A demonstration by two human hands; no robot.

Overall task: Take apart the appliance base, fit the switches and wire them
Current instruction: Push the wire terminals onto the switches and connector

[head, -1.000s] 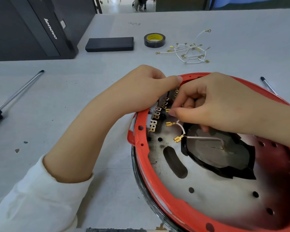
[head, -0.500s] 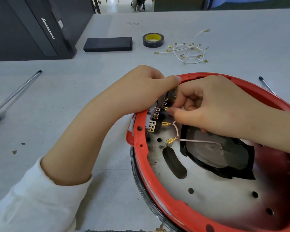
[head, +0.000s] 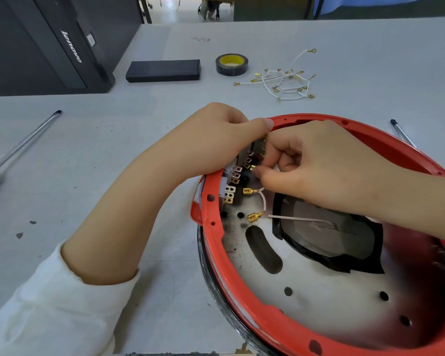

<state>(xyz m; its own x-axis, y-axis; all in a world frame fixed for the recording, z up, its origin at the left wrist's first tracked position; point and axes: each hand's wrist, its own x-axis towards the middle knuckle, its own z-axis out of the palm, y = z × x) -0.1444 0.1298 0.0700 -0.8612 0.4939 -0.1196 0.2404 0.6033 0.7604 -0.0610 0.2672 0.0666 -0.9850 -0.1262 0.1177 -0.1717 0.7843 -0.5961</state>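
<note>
Red-rimmed appliance base point(head: 242, 299) lies opened on the grey worktop point(head: 113, 155), metal floor up, so the switches point(head: 238, 173) along its near-left rim can be reached. Left hand point(head: 216, 142) curls over that rim onto the switch block, probably steadying it. Right hand point(head: 316, 165), inside the base, pinches a wire end at the terminals, seemingly pushing a connector on. Two brass connectors point(head: 254, 217) hang free below the switches. Spare wires point(head: 283, 80) wait beyond the base

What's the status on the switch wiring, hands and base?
Left hand gripping the switch block at the red base rim. Right hand pinching a wire at the terminals. Two gold connectors hanging loose. Nothing in the way.
</note>
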